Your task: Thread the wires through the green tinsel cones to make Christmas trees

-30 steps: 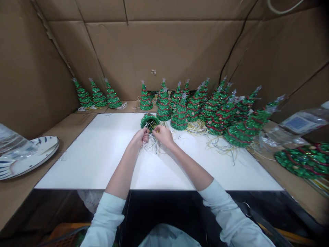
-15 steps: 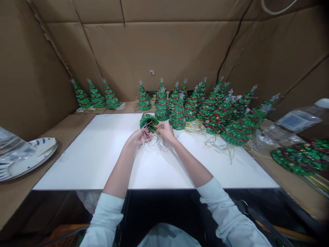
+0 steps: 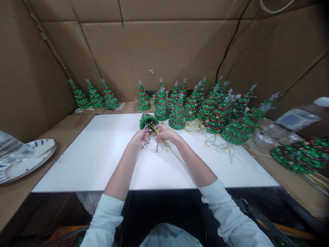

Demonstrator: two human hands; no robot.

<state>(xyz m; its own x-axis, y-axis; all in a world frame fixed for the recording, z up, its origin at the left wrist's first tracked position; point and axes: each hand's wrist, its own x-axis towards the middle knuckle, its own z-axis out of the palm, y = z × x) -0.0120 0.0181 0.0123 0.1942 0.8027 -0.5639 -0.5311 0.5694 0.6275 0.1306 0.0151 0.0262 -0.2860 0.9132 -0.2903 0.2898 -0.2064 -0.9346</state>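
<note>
A small green Christmas tree [image 3: 144,118] lies on its side on the white board, its hollow base facing me. From that opening comes a bundle of thin white, yellow and green wires [image 3: 156,145], fanning out over the board. My left hand [image 3: 142,136] is closed on some of the white wires just below the base. Close beside it on the right, my right hand [image 3: 166,133] pinches yellowish wires between thumb and fingers. Loose wire ends hang below both hands.
Several decorated trees [image 3: 191,106] with trailing wires stand behind and to the right. Three more trees [image 3: 95,96] are at the back left. A plate [image 3: 46,151] with a plastic bottle is at left; another bottle [image 3: 295,118] and a lying tree [image 3: 300,156] are at right.
My left hand's fingers have curled in more tightly on the wires. My right hand has shifted slightly down and right, with its wires bunched between the hands.
</note>
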